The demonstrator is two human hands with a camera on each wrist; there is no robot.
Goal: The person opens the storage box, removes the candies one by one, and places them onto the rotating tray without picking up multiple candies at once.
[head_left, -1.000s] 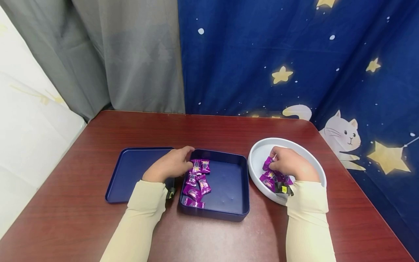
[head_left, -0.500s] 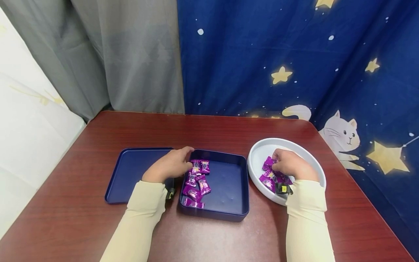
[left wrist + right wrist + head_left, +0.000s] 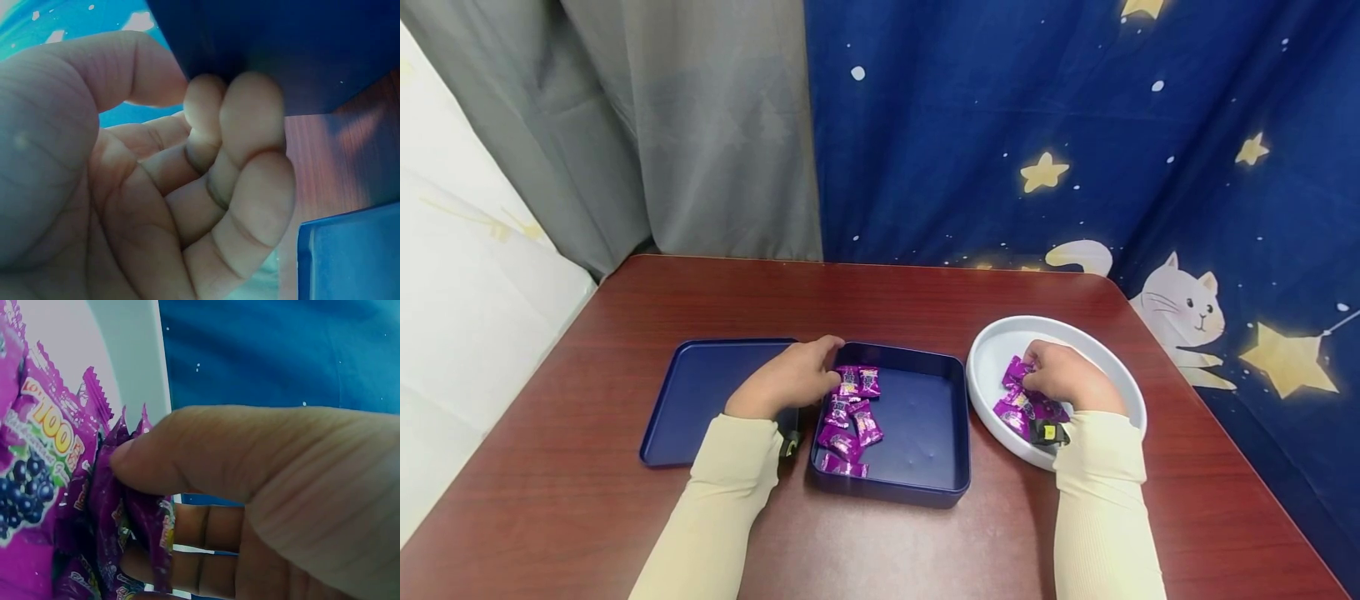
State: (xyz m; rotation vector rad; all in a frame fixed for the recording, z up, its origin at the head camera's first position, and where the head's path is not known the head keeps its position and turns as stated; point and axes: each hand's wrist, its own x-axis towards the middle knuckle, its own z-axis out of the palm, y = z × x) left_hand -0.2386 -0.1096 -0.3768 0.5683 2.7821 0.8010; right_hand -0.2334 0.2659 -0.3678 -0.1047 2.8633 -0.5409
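Observation:
My left hand (image 3: 792, 377) holds the left wall of a dark blue rectangular box (image 3: 925, 425). In the left wrist view, its thumb and curled fingertips meet at the box wall (image 3: 300, 50). Several purple wrapped candies (image 3: 867, 425) lie along the left side inside the box. Over a white round plate (image 3: 988, 354) at the right, my right hand (image 3: 1071, 377) reaches into a small pile of the same candies (image 3: 1013, 419). The right wrist view shows its thumb pinching a candy (image 3: 147, 519) against the fingers behind, with other candies pressed close beside it.
A flat dark blue lid (image 3: 700, 408) lies left of the box, partly under my left forearm. The reddish-brown table (image 3: 880, 550) ends at the back before a grey curtain (image 3: 722, 125) and a blue starry curtain (image 3: 940, 150). The plate stands near the table's right edge.
My right hand's fingers have shifted very slightly at the candies in the plate. The left hand and the box hold their place.

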